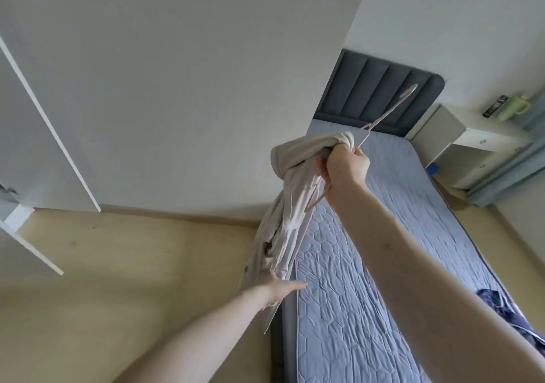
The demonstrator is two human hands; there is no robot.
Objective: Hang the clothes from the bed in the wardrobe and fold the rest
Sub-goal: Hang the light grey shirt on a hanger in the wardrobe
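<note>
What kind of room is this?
Most likely a bedroom: there is a bed with a padded headboard, a white wardrobe door and a bedside cabinet.

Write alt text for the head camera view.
A right hand holds up a beige garment bunched on a hanger, while the left hand touches its hanging lower end. Behind lie a quilted blue bed and a white wardrobe door.
</note>
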